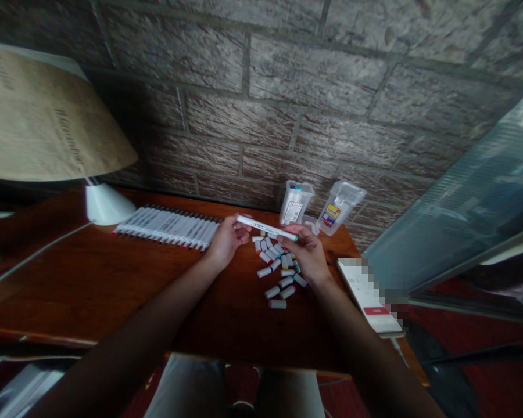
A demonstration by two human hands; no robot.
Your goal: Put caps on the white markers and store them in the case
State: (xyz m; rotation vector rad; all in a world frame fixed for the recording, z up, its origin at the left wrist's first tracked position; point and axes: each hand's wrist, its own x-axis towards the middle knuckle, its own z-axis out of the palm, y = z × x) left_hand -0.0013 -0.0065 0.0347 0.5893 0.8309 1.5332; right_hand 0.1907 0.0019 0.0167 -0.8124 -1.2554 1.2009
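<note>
A white marker (264, 226) with a green tip end is held level above the table between my two hands. My left hand (227, 241) closes its fingers at the marker's plain left end. My right hand (308, 251) pinches the other end, near the green part. Below and between the hands lie several loose white marker caps (278, 303) with coloured ends, partly hidden by my right hand. To the left of my left hand, a row of white markers (168, 226) lies side by side.
Two clear plastic containers (297, 204) stand by the brick wall, one with a few coloured-ended pieces in it. A phone (370, 302) lies at the table's right edge. On the left is a lamp (107, 203) with its cord across the wooden table (91, 278).
</note>
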